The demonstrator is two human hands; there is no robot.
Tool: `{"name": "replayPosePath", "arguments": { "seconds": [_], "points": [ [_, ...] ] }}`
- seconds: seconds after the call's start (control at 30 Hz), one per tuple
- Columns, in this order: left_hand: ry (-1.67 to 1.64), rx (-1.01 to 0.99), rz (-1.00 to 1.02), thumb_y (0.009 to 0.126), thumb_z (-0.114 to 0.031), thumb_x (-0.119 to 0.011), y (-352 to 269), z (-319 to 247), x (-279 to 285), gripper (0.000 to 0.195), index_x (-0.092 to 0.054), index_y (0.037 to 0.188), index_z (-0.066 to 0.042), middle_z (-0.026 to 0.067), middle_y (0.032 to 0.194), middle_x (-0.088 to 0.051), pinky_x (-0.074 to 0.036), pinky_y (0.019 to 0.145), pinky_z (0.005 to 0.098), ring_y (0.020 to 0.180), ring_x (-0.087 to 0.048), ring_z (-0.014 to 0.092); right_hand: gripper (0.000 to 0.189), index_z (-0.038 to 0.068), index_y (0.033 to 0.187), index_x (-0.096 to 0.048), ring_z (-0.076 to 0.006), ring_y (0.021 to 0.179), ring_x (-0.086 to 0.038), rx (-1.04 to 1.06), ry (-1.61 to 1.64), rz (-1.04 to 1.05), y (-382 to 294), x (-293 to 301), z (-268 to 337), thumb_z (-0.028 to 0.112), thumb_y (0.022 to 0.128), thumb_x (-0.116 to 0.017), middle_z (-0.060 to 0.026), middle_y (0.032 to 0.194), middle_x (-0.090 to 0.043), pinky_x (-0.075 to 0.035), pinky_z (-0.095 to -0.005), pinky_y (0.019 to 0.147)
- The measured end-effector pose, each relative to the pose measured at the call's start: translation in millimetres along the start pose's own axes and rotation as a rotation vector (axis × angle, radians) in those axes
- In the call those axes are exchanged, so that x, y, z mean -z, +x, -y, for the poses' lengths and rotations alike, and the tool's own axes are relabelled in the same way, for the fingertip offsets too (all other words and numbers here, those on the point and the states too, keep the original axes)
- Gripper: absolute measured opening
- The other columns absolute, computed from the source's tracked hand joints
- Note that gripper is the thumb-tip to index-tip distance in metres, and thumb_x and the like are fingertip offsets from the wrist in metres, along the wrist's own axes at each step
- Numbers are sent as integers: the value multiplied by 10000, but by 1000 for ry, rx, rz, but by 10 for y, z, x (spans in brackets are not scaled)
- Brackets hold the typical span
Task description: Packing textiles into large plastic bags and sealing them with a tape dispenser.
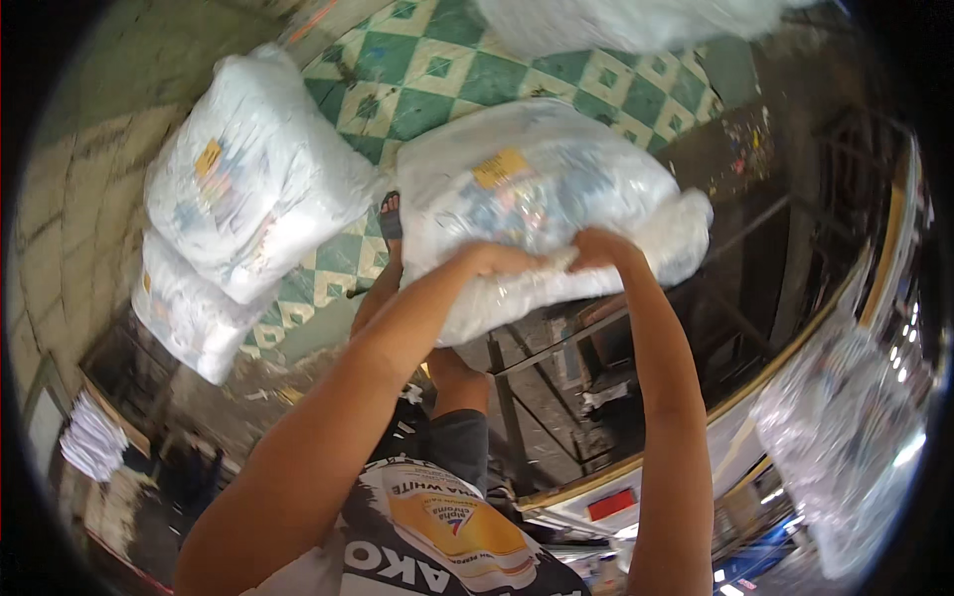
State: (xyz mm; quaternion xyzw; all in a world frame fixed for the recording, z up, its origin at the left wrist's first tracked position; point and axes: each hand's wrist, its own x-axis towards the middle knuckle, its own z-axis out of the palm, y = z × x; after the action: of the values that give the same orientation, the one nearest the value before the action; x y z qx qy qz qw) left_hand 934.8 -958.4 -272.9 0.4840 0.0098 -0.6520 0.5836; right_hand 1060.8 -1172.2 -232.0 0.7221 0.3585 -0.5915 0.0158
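A large, full white translucent plastic sack (551, 171) with a yellow label lies before me on the tiled floor, its near side reaching past the floor's edge. Both hands grip its bunched plastic on the near side. My left hand (510, 259) pinches the gathered film, and close to its right my right hand (600, 249) holds the same bunch with curled fingers. Printed or coloured contents show faintly through the film. My sandalled foot stands against the sack's left side.
Two more filled sacks (261, 171) are stacked at the left by a block wall (67, 201). Another sack (633, 22) lies at the top. Metal bars (536, 357) cross a dark gap below right. A plastic-wrapped bundle (842, 425) is at the far right, and folded white material (93, 439) at lower left.
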Motion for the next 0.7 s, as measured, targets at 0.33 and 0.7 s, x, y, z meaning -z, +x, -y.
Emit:
{"name": "replayPosePath", "arguments": {
  "seconds": [0.33, 0.7],
  "points": [
    [344, -4, -226, 967, -687, -441, -84, 26, 281, 801, -506, 1473, -70, 190, 1557, -439, -265, 1190, 469, 1467, -355, 332, 571, 169, 1299, -592, -368, 1342, -444, 2, 223, -1450, -1209, -687, 1751, 307, 785, -799, -151, 1382, -519, -323, -679, 1057],
    [1252, -293, -1433, 973, -477, -632, -250, -431, -1288, 673, -448, 1470, -62, 210, 1447, -501, -427, 1048, 514, 1329, -481, 403, 387, 27, 1232, -612, -291, 905, -636, -1489, 881, -1781, -4600, -4905, 2418, 203, 913, -742, -147, 1022, -640, -518, -383, 779]
  ]
}}
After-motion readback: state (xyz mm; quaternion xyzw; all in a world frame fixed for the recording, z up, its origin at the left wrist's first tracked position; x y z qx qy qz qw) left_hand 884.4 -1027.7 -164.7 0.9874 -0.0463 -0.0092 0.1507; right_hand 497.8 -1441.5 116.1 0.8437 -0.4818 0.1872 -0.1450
